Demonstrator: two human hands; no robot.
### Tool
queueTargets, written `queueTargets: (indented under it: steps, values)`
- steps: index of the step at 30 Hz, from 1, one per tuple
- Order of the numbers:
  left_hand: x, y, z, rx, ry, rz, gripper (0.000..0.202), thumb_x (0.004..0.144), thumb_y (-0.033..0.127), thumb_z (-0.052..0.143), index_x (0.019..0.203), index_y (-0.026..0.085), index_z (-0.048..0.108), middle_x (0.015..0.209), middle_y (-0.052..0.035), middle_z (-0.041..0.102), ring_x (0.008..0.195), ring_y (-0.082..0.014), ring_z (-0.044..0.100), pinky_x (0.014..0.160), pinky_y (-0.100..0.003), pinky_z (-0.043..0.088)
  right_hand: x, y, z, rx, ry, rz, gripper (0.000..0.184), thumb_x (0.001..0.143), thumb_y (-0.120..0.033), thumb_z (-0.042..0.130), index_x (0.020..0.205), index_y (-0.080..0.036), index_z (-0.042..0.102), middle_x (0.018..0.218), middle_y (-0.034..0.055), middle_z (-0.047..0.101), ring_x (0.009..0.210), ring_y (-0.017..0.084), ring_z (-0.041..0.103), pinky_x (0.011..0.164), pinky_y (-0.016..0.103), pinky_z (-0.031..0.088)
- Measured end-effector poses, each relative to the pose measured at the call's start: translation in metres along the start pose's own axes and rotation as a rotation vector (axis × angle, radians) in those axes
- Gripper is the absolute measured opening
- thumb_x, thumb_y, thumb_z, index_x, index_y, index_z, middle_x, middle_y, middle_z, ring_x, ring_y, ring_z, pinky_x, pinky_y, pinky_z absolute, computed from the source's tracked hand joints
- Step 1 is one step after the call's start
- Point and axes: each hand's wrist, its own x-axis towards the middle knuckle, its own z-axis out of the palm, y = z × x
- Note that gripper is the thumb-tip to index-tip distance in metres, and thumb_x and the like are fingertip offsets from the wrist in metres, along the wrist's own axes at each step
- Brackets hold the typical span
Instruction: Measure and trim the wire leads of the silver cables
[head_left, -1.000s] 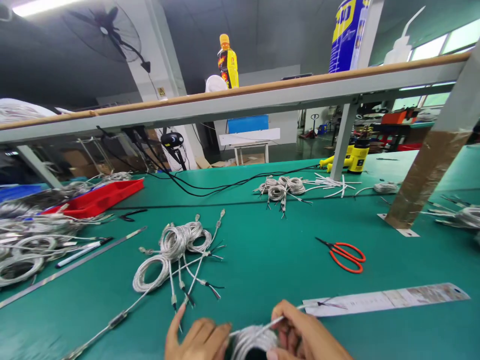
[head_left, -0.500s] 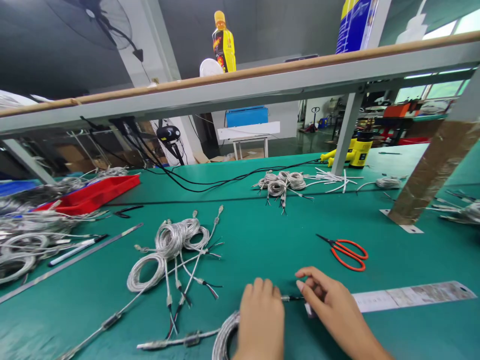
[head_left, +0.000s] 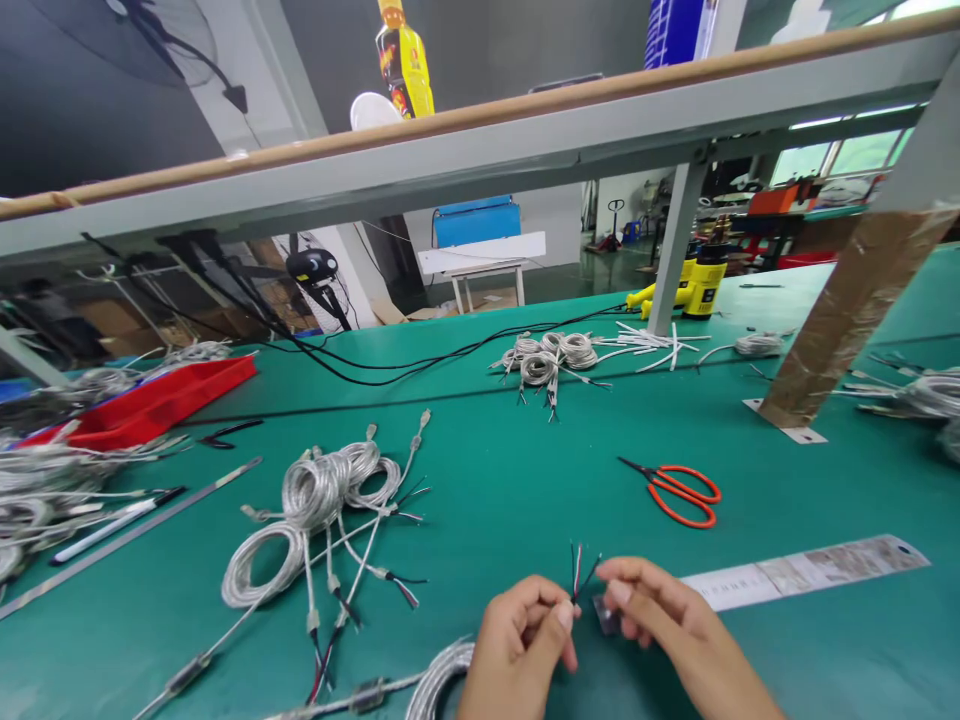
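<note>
Just below the orange-handled scissors on the green desk, the left hand pinches a stripped multicolour wire end, fingers together. The right hand clamps a small dark square piece. Far left of the scissors, a shallow red plastic tray has silver cable coils heaped at one end.

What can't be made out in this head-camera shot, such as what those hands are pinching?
- Head view: the left hand hides where the thin wires lead.
- Head view: the right hand partly covers a small dark piece, so what it is stays unclear.
- Head view: the bottom edge cuts off the wire coil.
- Head view: the printing on the paper strip is too small to read.
</note>
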Motion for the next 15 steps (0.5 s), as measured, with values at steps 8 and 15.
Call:
queueTargets:
  steps: [8, 15]
  values:
    - [-0.005, -0.003, 0.003, 0.013, -0.073, -0.003, 0.033, 0.078, 0.046, 0.045, 0.071, 0.014, 0.050, 0.048, 0.0018, 0.047, 0.045, -0.0097, 0.036, 0.045, -0.019, 0.026, -0.007, -0.002, 0.012, -0.053, -0.095, -0.135, 0.021, 0.074, -0.038, 0.059, 0.075, -0.021, 0.072, 0.066, 0.0020, 0.061, 0.059, 0.013, 0.054, 0.056, 0.022, 0.043]
    - [-0.010, 0.000, 0.011, 0.485, 0.163, 0.170, 0.016, 0.067, 0.012, 0.053, 0.081, 0.019, 0.050, 0.062, 0.0021, 0.058, 0.036, -0.0071, 0.035, 0.037, -0.019, 0.022, -0.007, 0.004, 0.013, 0.031, -0.019, -0.120, 0.022, 0.070, -0.038, 0.063, 0.063, -0.017, 0.067, 0.066, 0.0029, 0.062, 0.054, 0.012, 0.051, 0.048, 0.020, 0.041]
